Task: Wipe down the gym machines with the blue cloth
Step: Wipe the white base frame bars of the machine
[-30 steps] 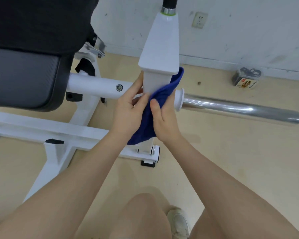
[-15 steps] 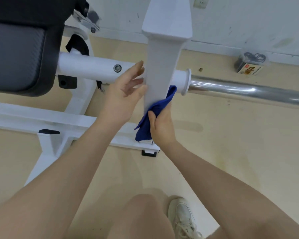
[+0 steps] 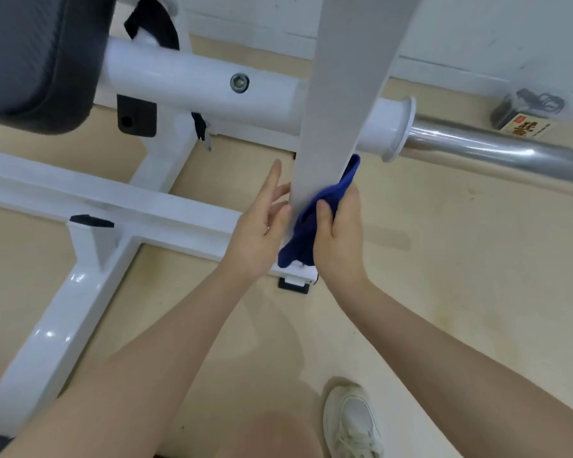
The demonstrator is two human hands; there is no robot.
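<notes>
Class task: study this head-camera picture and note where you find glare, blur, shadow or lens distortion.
Head view: bright glare streaks run along the chrome bar, and small highlights dot the white base frame. The black pad at the upper left is soft and smeared. A faint shadow lies on the floor right of the right hand. The wide angle makes the white post flare upward.

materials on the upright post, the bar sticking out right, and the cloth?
Upright post: looks like white painted metal, smooth and evenly glossy.
Bar: bare polished metal, likely chrome, with mirror-like streaks.
Blue cloth: soft fabric, bunching under the right hand.
</notes>
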